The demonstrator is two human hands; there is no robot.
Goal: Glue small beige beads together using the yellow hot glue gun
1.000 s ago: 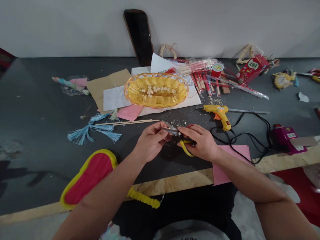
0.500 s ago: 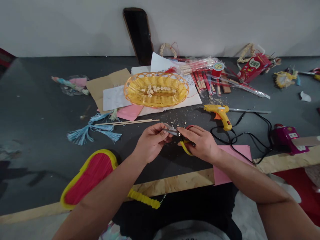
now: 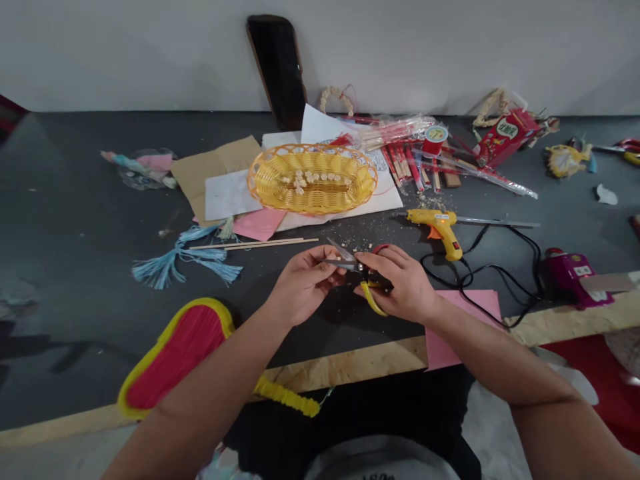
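Dark grey counter (image 3: 80,267) runs back to a pale wall (image 3: 150,53), where a black phone (image 3: 277,73) leans at the far side. Near the middle, the right hand (image 3: 397,283) holds scissors (image 3: 359,267) by the red and yellow handles (image 3: 373,300), their blades parted and pointing left. Close at those blades, the left hand (image 3: 307,280) has its fingertips drawn together (whether they pinch something is too small to tell). Pale crumbs (image 3: 357,233) lie just beyond, and farther back a yellow basket (image 3: 313,205) with small cream pieces (image 3: 327,177) sits on papers (image 3: 230,198). Right of the hands lies a yellow glue gun (image 3: 440,223); left, blue tassels (image 3: 160,270) beside two thin sticks (image 3: 260,245)
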